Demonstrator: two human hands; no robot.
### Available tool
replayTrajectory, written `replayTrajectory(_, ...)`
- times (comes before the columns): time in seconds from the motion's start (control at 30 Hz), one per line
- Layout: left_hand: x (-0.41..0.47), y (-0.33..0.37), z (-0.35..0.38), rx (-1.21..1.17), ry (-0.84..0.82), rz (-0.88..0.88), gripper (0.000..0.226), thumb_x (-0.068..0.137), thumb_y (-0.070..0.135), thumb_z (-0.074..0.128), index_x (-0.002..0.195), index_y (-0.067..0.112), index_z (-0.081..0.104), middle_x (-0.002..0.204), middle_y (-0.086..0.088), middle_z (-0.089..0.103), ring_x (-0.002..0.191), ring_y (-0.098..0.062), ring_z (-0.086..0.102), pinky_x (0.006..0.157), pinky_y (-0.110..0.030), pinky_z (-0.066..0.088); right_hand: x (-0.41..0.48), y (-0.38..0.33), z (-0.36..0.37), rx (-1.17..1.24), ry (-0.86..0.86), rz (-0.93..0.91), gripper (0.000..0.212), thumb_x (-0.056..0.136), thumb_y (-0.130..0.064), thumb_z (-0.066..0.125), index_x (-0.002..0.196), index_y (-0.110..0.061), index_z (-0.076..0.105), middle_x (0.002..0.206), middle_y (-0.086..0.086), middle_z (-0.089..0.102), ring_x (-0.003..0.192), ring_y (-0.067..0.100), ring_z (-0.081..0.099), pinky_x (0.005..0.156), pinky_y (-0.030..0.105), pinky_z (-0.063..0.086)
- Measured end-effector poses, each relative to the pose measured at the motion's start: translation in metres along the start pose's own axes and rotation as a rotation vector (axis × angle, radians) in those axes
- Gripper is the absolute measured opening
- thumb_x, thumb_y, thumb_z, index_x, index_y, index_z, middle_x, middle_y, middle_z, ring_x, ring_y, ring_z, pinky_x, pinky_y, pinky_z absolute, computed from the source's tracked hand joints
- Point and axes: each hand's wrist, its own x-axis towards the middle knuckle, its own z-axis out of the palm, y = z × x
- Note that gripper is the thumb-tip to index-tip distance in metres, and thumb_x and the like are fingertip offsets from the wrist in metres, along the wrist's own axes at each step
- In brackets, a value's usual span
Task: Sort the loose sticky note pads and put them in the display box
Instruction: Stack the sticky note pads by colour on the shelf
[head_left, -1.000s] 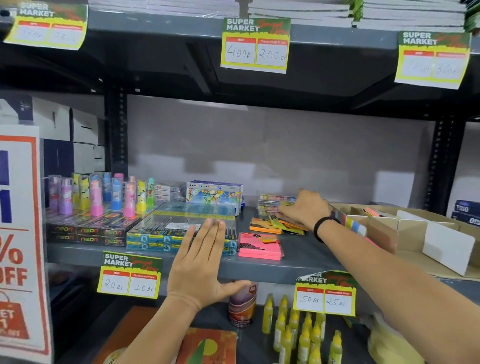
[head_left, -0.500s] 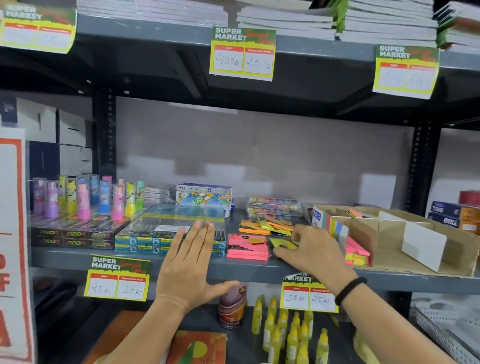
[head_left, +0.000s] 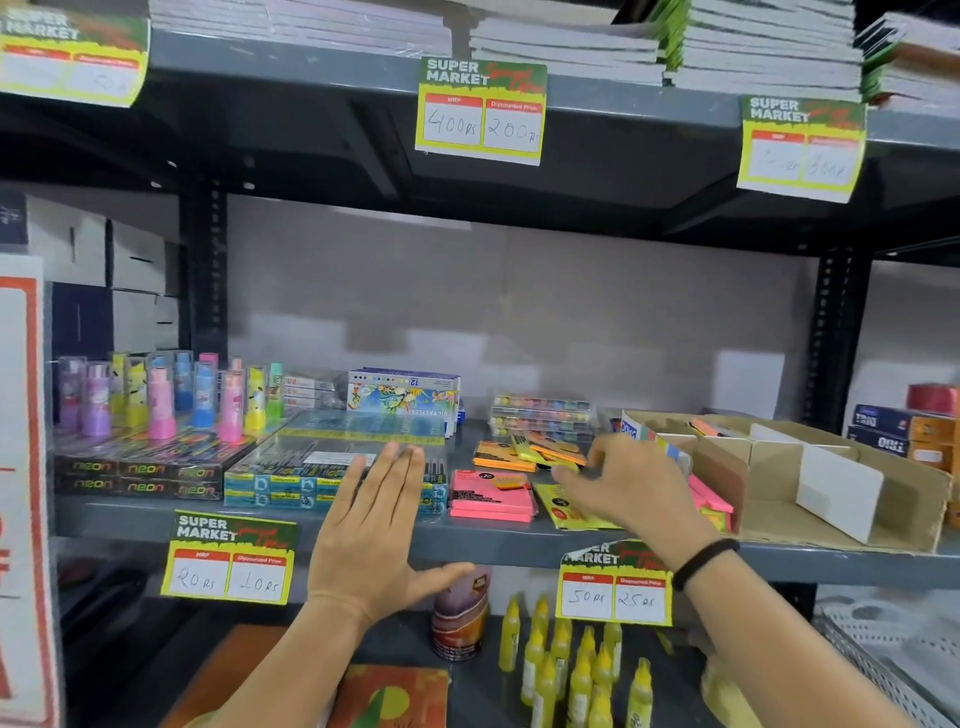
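Loose sticky note pads lie mid-shelf: a pink stack (head_left: 491, 498) with a small orange-yellow pad (head_left: 511, 482) on top, a yellow pad (head_left: 563, 512) near the front edge, and a jumble of orange and yellow pads (head_left: 540, 449) behind them. The cardboard display box (head_left: 893, 483) stands to the right, with a white divider (head_left: 836, 488) and pink pads (head_left: 711, 499) at its left end. My right hand (head_left: 628, 488), blurred, hovers over the yellow pad with its fingers apart towards the jumble and nothing visible in it. My left hand (head_left: 374, 535) is held flat at the shelf edge.
Blue pen boxes (head_left: 306, 467) and black neon boxes (head_left: 140, 475) fill the shelf's left part, with an oil pastel box (head_left: 405, 397) and clear cases (head_left: 540, 415) behind. Price tags (head_left: 615, 590) hang from the shelf edge. Yellow glue bottles (head_left: 571, 670) stand on the shelf below.
My right hand came forward from the back of the shelf, a yellow pad now lies at the front edge, and the hand has lifted off it. My left hand stayed put.
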Motion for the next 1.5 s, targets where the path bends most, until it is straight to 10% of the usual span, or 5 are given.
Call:
replayTrajectory(0.13, -0.001, 0.0, 0.001, 0.003, 0.014, -0.001, 0.109, 0.083, 0.085, 0.027, 0.14, -0.007, 0.046, 0.147, -0.02, 0.044, 0.141, -0.029, 0.031, 0.121, -0.043, 0.013, 0.034, -0.006, 0.005, 0.034, -0.017, 0.03, 0.048, 0.079, -0.063, 0.057, 0.064, -0.019, 0.049, 0.066, -0.001, 0.055, 0.07, 0.021, 0.057, 0.047, 0.023, 0.038)
replayTrajectory(0.37, -0.001, 0.001, 0.0, -0.017, 0.02, -0.01, 0.109, 0.082, 0.085, 0.03, 0.141, -0.005, 0.045, 0.149, -0.018, 0.041, 0.142, -0.028, 0.029, 0.123, -0.042, 0.01, 0.07, -0.018, 0.042, -0.203, -0.237, 0.065, 0.079, 0.079, -0.076, 0.042, 0.113, -0.007, 0.061, 0.117, 0.009, 0.064, 0.107, 0.026, 0.062, 0.086, 0.033, 0.052)
replayTrajectory(0.9, -0.002, 0.0, 0.002, -0.008, 0.047, -0.003, 0.109, 0.08, 0.085, 0.033, 0.141, -0.004, 0.046, 0.148, -0.018, 0.045, 0.142, -0.028, 0.032, 0.121, -0.044, 0.016, 0.09, -0.022, 0.053, -0.15, -0.213, 0.101, 0.036, 0.081, -0.05, 0.059, 0.085, -0.014, 0.055, 0.089, 0.003, 0.06, 0.081, 0.02, 0.056, 0.072, 0.029, 0.052)
replayTrajectory(1.5, -0.001, 0.0, 0.0, 0.003, 0.016, -0.012, 0.109, 0.079, 0.084, 0.036, 0.142, -0.004, 0.045, 0.148, -0.018, 0.045, 0.142, -0.028, 0.031, 0.121, -0.043, 0.014, 0.095, -0.022, 0.051, -0.095, -0.235, 0.131, 0.06, 0.074, -0.065, 0.057, 0.108, -0.015, 0.062, 0.11, 0.006, 0.066, 0.088, 0.022, 0.056, 0.074, 0.029, 0.048)
